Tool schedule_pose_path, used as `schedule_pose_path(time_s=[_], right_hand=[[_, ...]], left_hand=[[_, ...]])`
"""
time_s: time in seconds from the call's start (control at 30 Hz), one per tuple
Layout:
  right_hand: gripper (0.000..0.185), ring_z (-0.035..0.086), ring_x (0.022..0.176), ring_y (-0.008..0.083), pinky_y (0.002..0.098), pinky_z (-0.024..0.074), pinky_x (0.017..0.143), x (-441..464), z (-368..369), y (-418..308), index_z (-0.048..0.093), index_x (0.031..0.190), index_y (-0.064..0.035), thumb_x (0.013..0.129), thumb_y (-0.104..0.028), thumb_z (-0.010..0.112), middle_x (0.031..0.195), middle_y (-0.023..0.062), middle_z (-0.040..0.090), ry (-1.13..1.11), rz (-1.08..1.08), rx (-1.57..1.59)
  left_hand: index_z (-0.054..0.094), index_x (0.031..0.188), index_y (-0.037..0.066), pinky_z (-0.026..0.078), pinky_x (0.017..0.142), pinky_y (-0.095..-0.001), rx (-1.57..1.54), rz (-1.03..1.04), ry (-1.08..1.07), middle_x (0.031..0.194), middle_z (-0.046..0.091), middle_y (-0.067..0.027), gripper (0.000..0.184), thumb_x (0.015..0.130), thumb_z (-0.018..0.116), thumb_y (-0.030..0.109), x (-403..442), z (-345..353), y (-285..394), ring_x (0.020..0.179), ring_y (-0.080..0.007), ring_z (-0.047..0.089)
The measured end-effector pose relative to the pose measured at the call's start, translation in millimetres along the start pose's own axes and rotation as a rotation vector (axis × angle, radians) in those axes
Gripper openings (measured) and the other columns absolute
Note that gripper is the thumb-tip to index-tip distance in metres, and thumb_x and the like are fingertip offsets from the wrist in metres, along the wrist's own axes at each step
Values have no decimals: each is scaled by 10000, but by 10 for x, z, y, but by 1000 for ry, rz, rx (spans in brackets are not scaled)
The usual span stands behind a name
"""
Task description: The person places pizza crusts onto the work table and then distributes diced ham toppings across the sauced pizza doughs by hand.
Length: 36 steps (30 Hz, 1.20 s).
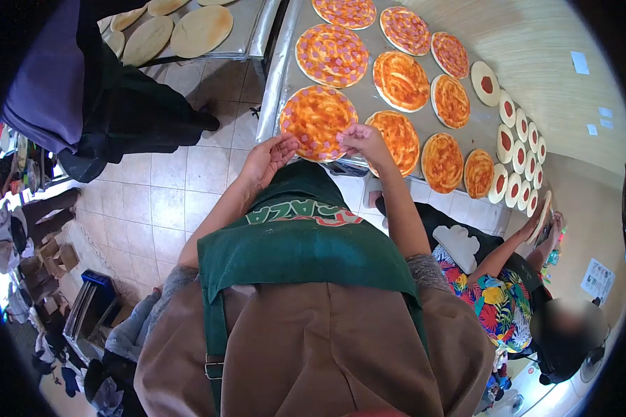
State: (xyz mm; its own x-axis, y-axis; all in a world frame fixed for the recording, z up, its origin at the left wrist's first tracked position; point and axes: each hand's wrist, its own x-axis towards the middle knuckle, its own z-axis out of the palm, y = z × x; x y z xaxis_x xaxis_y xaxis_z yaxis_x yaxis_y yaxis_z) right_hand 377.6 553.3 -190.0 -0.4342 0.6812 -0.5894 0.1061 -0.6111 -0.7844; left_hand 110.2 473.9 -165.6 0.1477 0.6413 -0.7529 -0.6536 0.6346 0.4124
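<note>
A pizza base (318,118) spread with red sauce lies at the near edge of the metal table, pink ham cubes scattered mostly round its rim. At its left edge my left hand (270,158) is turned partly palm up, fingers curled together; what they hold, if anything, is too small to make out. Over the right edge of that pizza, my right hand (365,142) has its fingertips pinched at small pink ham cubes. Just beyond lies a ham-topped pizza (331,55). Beside my right hand is a sauced pizza base (394,141) without ham.
The metal table (358,94) carries several more sauced bases (400,81) and, farther right, small rounds (506,142) with a dab of sauce. Plain flatbreads (202,31) lie on another table. A person (497,288) at right holds a round base; another (83,97) stands left.
</note>
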Motion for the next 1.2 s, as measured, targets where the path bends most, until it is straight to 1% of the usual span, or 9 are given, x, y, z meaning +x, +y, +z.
schedule_pose_path(time_s=[0.2, 0.3, 0.4, 0.6, 0.7, 0.8, 0.9, 1.1, 1.2], right_hand=[[142, 614, 524, 134, 256, 474, 506, 260, -162, 248, 667, 724, -18, 754, -132, 746, 653, 76, 655, 50, -75, -502], [189, 630, 563, 175, 311, 487, 534, 302, -37, 124, 666, 709, -14, 702, -166, 777, 661, 108, 651, 94, -42, -749], [224, 615, 559, 132, 298, 477, 537, 449, -9, 178, 650, 715, -14, 723, -194, 783, 583, 65, 615, 160, -163, -1051], [204, 667, 720, 143, 290, 514, 613, 284, -55, -93, 664, 855, 13, 778, -159, 744, 702, 99, 648, 242, -136, -796], [180, 673, 770, 162, 268, 538, 673, 467, -347, 234, 646, 971, 47, 846, -81, 668, 803, 113, 661, 61, 40, -42], [176, 674, 769, 174, 253, 550, 697, 395, -293, 144, 620, 1040, 65, 892, -27, 597, 869, 113, 665, 63, 51, -121], [191, 672, 716, 157, 235, 538, 637, 414, -257, 126, 625, 1012, 66, 886, -78, 626, 824, 103, 672, 30, 25, -206], [169, 645, 598, 117, 239, 478, 507, 424, -253, -29, 673, 817, 7, 864, -155, 668, 668, 50, 654, 65, 8, -684], [158, 646, 586, 192, 301, 490, 535, 574, -358, 80, 664, 750, -5, 838, -136, 661, 657, 101, 652, 1, -136, -877]], left_hand=[[514, 1242, -52, 498, 937, -288, 16, -4, 18, 1089, 634, -113, 348, 1004, 377, 162, -13, 25, 35, 1014, -163, 619], [512, 1245, -53, 497, 939, -287, 13, -3, -2, 1092, 634, -110, 349, 1004, 378, 163, 11, -11, 14, 1014, -160, 619], [510, 1248, -53, 498, 938, -284, 17, -4, 0, 1101, 633, -109, 351, 1004, 377, 161, 5, -8, 16, 1019, -159, 619], [536, 1193, -41, 522, 874, -262, -19, 24, 11, 1050, 650, -98, 332, 1008, 376, 183, -54, 24, 45, 967, -147, 642], [534, 1195, -41, 524, 875, -263, -28, 34, 27, 1049, 649, -99, 335, 1009, 364, 181, -46, 15, 53, 971, -149, 640], [533, 1196, -41, 526, 874, -266, -33, 34, 34, 1053, 646, -98, 335, 1009, 365, 180, -18, -6, 41, 971, -152, 639], [534, 1196, -40, 527, 875, -269, -35, 30, 37, 1060, 643, -98, 333, 1008, 369, 181, -11, -3, 30, 972, -155, 639], [534, 1197, -40, 525, 877, -269, -35, 27, 44, 1055, 643, -97, 330, 1007, 377, 180, -56, 52, 51, 971, -154, 638], [533, 1199, -40, 525, 876, -267, -34, 20, 48, 1052, 643, -96, 333, 1008, 372, 179, -50, 36, 56, 970, -151, 638]])
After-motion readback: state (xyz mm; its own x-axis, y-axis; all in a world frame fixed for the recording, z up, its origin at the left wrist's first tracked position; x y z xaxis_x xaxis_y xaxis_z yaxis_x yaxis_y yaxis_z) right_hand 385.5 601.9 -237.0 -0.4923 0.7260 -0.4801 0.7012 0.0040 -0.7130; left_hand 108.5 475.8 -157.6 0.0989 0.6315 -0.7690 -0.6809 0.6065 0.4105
